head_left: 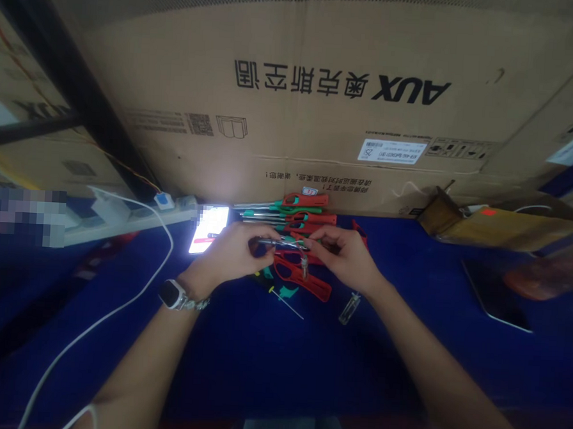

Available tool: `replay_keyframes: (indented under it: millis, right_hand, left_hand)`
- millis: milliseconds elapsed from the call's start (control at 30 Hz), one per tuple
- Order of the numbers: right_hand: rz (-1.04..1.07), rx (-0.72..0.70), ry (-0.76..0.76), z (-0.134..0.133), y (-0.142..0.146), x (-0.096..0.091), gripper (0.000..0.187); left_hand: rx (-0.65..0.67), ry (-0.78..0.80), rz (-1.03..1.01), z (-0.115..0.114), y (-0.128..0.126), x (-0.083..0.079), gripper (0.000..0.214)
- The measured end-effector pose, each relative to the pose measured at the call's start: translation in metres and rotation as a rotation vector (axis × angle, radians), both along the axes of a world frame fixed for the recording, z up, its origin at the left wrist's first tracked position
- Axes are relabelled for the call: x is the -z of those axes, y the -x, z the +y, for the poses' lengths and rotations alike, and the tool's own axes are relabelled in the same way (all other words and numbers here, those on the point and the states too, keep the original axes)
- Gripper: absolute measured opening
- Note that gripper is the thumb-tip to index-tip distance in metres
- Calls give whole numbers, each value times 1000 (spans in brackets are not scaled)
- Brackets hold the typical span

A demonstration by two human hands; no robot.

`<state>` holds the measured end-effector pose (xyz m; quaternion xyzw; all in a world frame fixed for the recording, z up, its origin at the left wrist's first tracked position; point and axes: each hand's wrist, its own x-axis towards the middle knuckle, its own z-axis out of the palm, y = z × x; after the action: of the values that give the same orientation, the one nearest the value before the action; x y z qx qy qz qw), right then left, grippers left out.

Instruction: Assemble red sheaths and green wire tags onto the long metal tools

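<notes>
My left hand (pixel 234 251), with a watch at its wrist, pinches a thin silver lighter tube (pixel 270 241). At the tube's right end my right hand (pixel 346 253) has thumb and fingers closed on it. A small clear-and-metal part (pixel 304 266) hangs below the right fingertips, apparently on a thin wire. Red handle shells (pixel 311 286) lie under the hands. Close by are a green trigger-like piece (pixel 288 293) and a thin screwdriver (pixel 289 304) with a yellow collar. A clear fuel tank (pixel 349 307) rests below my right hand.
Several red and green long-nosed lighters (pixel 310 219) lie beyond the hands. Left of them glows a phone (pixel 212 228), near a white power strip (pixel 123 222) and cable. A dark flat device (pixel 493 299) lies right. A cardboard wall (pixel 295 132) closes off the back of the blue table (pixel 268 373).
</notes>
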<state>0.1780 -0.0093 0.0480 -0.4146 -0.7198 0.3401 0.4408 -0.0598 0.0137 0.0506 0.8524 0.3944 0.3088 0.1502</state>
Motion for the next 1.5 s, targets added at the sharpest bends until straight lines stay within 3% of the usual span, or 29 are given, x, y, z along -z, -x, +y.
replay_keyframes:
  millis: [333, 600, 700, 833, 1033, 1300, 1500]
  right_hand:
    - [-84, 81, 17, -9, 19, 6, 21]
    - [-166, 139, -75, -11, 28, 8, 18]
    - [-142, 139, -89, -11, 28, 9, 10]
    - [-34, 126, -76, -9, 22, 9, 20]
    - [-65, 113, -111, -1, 6, 9, 7]
    - [-47, 85, -40, 5, -5, 7, 14]
    - [-3, -13, 134, 8, -6, 10, 22]
  left_hand:
    - [-21, -50, 91, -5, -11, -4, 21]
    - [-6, -81, 149, -6, -14, -1, 23]
    - [4, -132, 145, -7, -15, -2, 23]
    - [-27, -216, 137, -7, -15, -4, 22]
    - [-113, -240, 109, -6, -8, -6, 22]
    - [-138, -191, 118, -3, -4, -7, 22]
    - [1, -190, 156, -6, -10, -7, 23]
